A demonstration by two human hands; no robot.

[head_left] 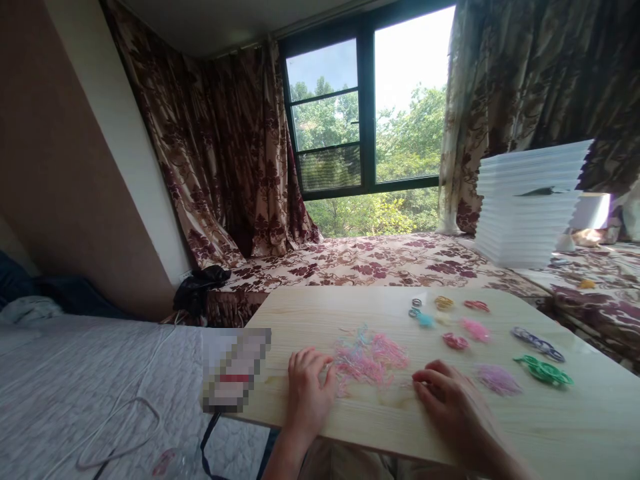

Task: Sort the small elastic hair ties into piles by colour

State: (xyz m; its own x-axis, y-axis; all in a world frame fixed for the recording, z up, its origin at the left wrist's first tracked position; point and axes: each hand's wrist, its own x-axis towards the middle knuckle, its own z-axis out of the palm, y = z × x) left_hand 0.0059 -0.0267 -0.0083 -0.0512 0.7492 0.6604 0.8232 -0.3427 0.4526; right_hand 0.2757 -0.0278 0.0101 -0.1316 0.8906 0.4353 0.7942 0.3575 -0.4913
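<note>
A loose pile of pink and pale blue strands (370, 357) lies on the light wooden table (300, 307). My left hand (310, 383) rests at the pile's left edge, thumb apart from the bent fingers, with nothing visible in it. To the pile's right, my right hand (447, 397) is held low over the table, its fingertips close together; whatever may be between them is too small to make out. Beyond my right hand are a purple bunch (499, 379), a pink bunch (475, 329) and a red bunch (455, 341).
Green loops (545, 371), a dark purple and white bundle (537, 343), yellow bands (444, 303) and a light blue bunch (425, 320) lie on the right half. A blurred-out object (237, 370) sits at the left edge. White stacked sheets (530, 203) stand behind.
</note>
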